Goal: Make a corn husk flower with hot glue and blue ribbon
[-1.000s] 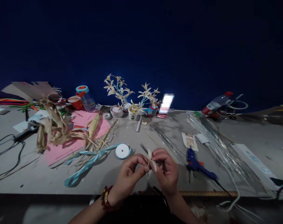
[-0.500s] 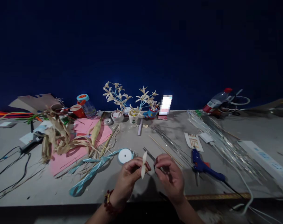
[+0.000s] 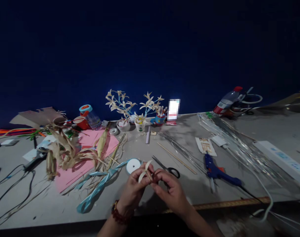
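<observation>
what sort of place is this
Probably a craft worktable: a blue glue gun and scissors lie on the table, and pale, handmade-looking flowers stand toward the back.

Left hand (image 3: pixel 133 189) pinching pale petals (image 3: pixel 147 166), right hand (image 3: pixel 173 192) against it; scissors (image 3: pixel 168 169) just beyond, glue gun (image 3: pixel 215 171) right.

A grey counter (image 3: pixel 62 209) runs across the view. On its left lie pink paper sheets (image 3: pixel 78 172), partly under dried husks (image 3: pixel 66 151), with a twisted blue ribbon (image 3: pixel 93 196) just beside them. Near the middle lie a white spool (image 3: pixel 133 163), scissors (image 3: pixel 166 168), a thin stick (image 3: pixel 177 158) and loose wires (image 3: pixel 181 150). A white cup (image 3: pixel 140 126) stands towards the back. On the right rest a blue glue gun (image 3: pixel 218 172), a small packet (image 3: pixel 206 147) touching or near its tip, and a white power strip (image 3: pixel 280 160).
</observation>
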Available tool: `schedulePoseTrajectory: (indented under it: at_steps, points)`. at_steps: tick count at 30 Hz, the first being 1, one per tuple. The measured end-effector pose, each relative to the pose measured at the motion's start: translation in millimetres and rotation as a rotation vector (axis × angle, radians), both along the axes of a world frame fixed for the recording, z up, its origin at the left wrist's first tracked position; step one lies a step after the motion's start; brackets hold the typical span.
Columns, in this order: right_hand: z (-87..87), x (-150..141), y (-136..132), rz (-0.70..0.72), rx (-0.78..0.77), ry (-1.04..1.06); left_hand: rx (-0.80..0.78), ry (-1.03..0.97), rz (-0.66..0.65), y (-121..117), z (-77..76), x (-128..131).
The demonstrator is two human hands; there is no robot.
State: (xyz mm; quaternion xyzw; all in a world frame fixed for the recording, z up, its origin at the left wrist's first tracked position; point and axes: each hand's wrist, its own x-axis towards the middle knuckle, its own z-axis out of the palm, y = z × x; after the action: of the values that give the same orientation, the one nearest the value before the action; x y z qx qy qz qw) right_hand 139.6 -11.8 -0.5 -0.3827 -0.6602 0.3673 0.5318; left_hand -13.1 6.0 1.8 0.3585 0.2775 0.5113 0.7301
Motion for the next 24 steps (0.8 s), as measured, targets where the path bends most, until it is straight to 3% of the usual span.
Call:
schedulePoseTrajectory:
  at_steps: [9, 13, 15, 19, 24]
  points:
    - [-4.5, -7, 1, -0.067, -0.010, -0.010, -0.005, 0.059, 0.057, -1, -4.9, 0]
    - [-1.2, 9, 10, 0.040, -0.015, -0.126, 0.023, 0.137, 0.128, 1, -7.1, -8]
    - [1.3, 25, 24, 0.064, -0.035, -0.253, 0.033, 0.169, 0.182, 2, -7.5, -16]
    - [2.7, 57, 71, -0.091, -0.028, -0.635, 0.033, 0.176, 0.240, 6, -8.3, -29]
    - [-6.6, 46, 143, -0.119, -0.052, -0.860, 0.007, 0.158, 0.250, 5, -13.2, -30]
